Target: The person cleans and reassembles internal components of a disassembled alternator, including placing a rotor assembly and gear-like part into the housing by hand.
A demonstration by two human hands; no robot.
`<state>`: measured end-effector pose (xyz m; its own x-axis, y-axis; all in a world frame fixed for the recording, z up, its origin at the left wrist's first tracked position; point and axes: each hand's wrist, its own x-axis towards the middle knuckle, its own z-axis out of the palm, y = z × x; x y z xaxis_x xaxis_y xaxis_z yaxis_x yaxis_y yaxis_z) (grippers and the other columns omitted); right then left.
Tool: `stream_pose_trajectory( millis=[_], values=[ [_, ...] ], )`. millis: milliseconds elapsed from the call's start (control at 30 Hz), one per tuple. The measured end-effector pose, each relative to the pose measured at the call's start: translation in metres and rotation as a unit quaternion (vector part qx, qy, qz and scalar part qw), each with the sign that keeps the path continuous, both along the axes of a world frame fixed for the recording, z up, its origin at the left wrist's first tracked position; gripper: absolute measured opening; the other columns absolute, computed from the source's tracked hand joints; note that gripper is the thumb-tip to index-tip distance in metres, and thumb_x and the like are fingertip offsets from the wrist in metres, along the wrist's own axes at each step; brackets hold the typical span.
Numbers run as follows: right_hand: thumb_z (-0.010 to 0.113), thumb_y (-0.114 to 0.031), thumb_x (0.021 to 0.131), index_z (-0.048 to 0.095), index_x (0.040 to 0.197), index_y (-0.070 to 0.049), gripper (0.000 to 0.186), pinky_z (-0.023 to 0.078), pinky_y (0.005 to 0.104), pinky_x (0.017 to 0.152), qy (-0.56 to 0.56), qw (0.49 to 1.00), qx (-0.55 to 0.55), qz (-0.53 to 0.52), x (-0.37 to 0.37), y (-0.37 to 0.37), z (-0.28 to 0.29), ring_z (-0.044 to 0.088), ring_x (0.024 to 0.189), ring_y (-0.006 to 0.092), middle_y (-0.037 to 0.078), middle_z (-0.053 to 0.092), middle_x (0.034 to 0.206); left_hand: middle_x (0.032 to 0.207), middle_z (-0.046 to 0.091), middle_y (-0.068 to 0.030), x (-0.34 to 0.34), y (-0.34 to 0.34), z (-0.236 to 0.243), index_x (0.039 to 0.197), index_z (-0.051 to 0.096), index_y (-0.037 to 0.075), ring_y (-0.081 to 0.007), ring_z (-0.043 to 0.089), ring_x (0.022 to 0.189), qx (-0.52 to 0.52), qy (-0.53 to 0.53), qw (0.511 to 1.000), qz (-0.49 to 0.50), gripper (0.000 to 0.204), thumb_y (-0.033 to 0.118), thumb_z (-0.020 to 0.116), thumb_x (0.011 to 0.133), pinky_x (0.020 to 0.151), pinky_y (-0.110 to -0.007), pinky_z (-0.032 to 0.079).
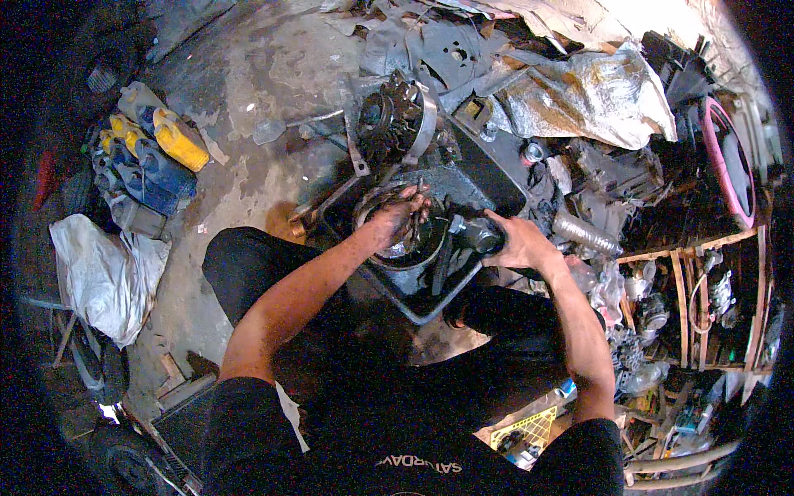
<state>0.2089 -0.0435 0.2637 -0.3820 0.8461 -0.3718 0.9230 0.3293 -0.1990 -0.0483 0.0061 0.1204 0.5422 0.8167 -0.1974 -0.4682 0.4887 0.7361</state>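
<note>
My left hand [403, 217], its fingers blackened and curled closed, is inside a round metal basin [413, 263]. What those fingers hold, if anything, I cannot make out. At the basin's right, my right hand [519, 241] grips a dark cylindrical metal part [480, 236] with its fingers and thumb. Both basin and part are over a black, oily rectangular tray [426, 312] between my knees. Toward the tray's far end sits a greasy gear assembly [385, 124], with a curved metal band [427, 124] beside it.
Yellow and blue containers [178, 140] stand on the floor at left, above a white sack [107, 277]. A silvery sheet [587, 95] and scrap parts crowd the far right. A wooden rack [691, 306] with metal parts and a pink ring [721, 165] line the right side.
</note>
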Motion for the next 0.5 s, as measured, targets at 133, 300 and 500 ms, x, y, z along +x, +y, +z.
stream_pose_trajectory(
  millis=[133,300,500],
  values=[
    [0.08,-0.048,0.057,0.043,0.138,-0.007,0.097,0.048,0.0464,0.087,-0.001,1.0,0.003,0.019,-0.013,-0.005,0.016,0.062,0.093,0.0424,0.027,0.064,0.098,0.087,0.054,0.002,0.019,-0.008,0.017,0.121,0.051,0.018,-0.0101,0.051,0.072,0.022,0.255,0.963,0.085,0.04,0.048,0.049,0.095,0.063,-0.028,0.043],
    [0.08,-0.046,0.058,0.043,0.137,-0.005,0.097,0.048,0.0462,0.085,0.011,0.999,0.009,0.034,-0.018,-0.007,0.014,0.062,0.089,0.0427,0.026,0.064,0.092,0.094,0.065,-0.0111,0.021,0.017,-0.05,0.121,0.055,0.013,-0.0298,0.06,0.082,0.054,0.416,0.907,0.043,0.065,0.067,0.035,0.091,0.072,-0.041,0.047],
    [0.079,-0.049,0.058,0.044,0.137,-0.005,0.097,0.05,0.0476,0.081,0.015,0.998,0.034,0.051,-0.009,-0.008,-0.001,0.063,0.085,0.043,0.025,0.065,0.086,0.125,0.053,-0.0138,0.018,0.016,-0.078,0.129,0.05,0.008,-0.0294,0.051,0.114,0.233,0.485,0.837,0.104,0.066,0.062,0.044,0.09,0.089,-0.044,0.045]
  ],
)
